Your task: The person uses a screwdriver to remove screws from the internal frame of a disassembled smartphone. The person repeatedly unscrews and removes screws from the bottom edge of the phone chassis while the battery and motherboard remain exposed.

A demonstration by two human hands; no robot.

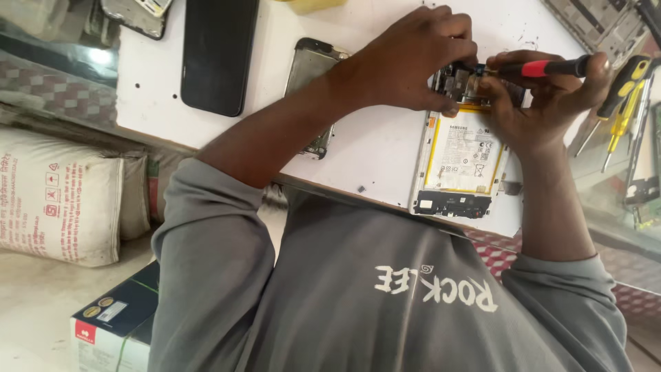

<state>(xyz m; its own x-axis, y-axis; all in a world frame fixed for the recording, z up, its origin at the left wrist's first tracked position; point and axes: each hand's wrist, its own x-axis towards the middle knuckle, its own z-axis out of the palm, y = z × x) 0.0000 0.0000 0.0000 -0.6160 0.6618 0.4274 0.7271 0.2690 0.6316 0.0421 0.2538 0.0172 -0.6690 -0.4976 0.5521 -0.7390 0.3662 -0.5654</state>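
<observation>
A: Item 1, opened phone (460, 162): back cover off, white battery w/ yellow edging exposed, lies flat at near edge of white table (372, 148). Status?

B: Judged mid-disassembly. Cover removal done; battery and boards still in.

A: Hands?

B: Left hand (413, 58) curled down on phone's top end, fingertips pressing it. Right hand (544, 96) closed round red-and-black screwdriver (551, 67), tip at top circuitry.

A: Not legible?

B: Tip contact and any screws: hidden by fingers. Bare phone frame (311, 76) partly behind left forearm. Black phone (217, 52) and yellow-handled tools (623, 103) cut off or unclear.
</observation>
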